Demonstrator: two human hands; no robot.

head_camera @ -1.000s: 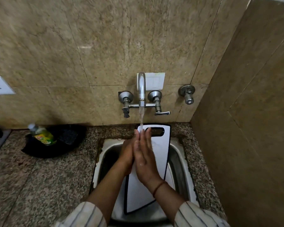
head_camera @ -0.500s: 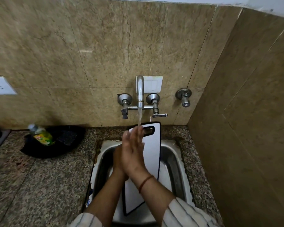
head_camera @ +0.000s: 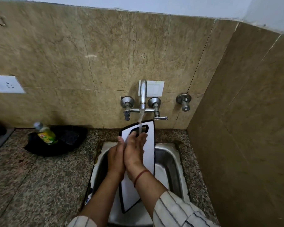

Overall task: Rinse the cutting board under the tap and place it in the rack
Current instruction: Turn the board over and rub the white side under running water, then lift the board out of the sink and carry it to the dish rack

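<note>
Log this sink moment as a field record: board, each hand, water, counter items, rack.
board: white cutting board with a black rim, standing tilted in the sink, slotted end up under the tap
left hand: left hand appears to hold the board's left edge
right hand: right hand laid on the board's face
water: on; the stream lands on the right fingertips
counter: soap bottle in a black dish, left of the sink
rack: not in view

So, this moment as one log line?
steel tap running; white black-rimmed plastic cutting board in steel sink; left hand, right hand on it
</note>
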